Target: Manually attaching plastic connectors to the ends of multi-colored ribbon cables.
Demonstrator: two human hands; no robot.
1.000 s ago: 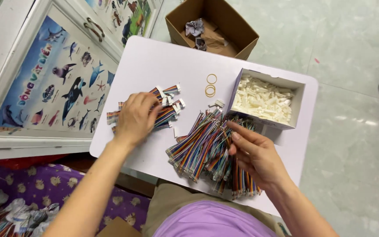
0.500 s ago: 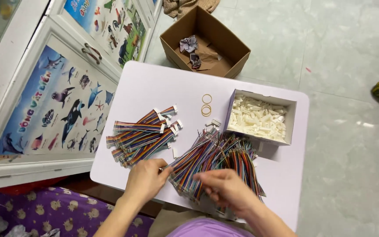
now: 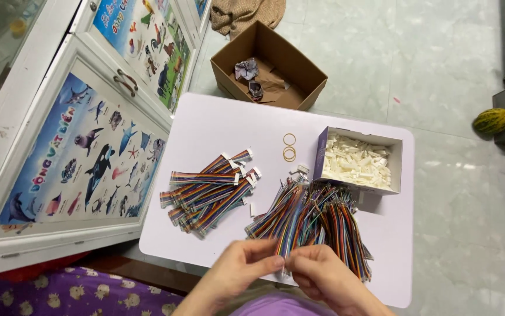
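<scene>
I see the loose pile of rainbow ribbon cables (image 3: 314, 225) lying on the near right part of the white desk (image 3: 223, 123), its strands running lengthwise from the near edge up and slightly right toward the small open box of white connectors (image 3: 358, 161), so the long axis points away from me. The wires are thin, flat and striped in many colours, fanned a little at the near end, some tipped with small white plugs at the far end. Both hands sit at the near end of that pile, close together at the desk's front edge: my left hand (image 3: 244, 270) pinches a few strands between thumb and fingertips, and my right hand (image 3: 323, 275) is curled beside it, fingertips meeting the same strands, the two nearly touching. Left of the pile, apart from both hands, lies a tidier bundle of finished cables (image 3: 208, 190) angled up to the right. Two rubber bands (image 3: 289, 146) lie between that bundle and the box. A brown cardboard box (image 3: 270, 67) stands on the floor beyond the desk.
</scene>
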